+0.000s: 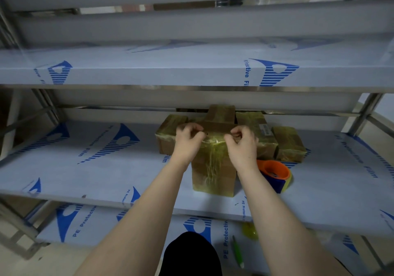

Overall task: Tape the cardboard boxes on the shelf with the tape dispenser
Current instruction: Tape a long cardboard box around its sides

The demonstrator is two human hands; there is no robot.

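Left hand (187, 136): fingers curled, pinching the top edge of the brown tape-wrapped cardboard box (213, 169) at frame centre
Right hand (242, 140): fingers curled on the same edge
Orange-and-blue tape dispenser (275, 174): just right of the box; on film-covered shelf (96, 169)
Other taped boxes (287, 143): behind

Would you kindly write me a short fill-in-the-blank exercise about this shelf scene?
1. Both hands, left hand and right hand, work on top of the front cardboard box, on the ____ shelf.
2. The tape dispenser has an ____ ring.
3. The dispenser lies to the box's ____.

Answers: middle; orange; right
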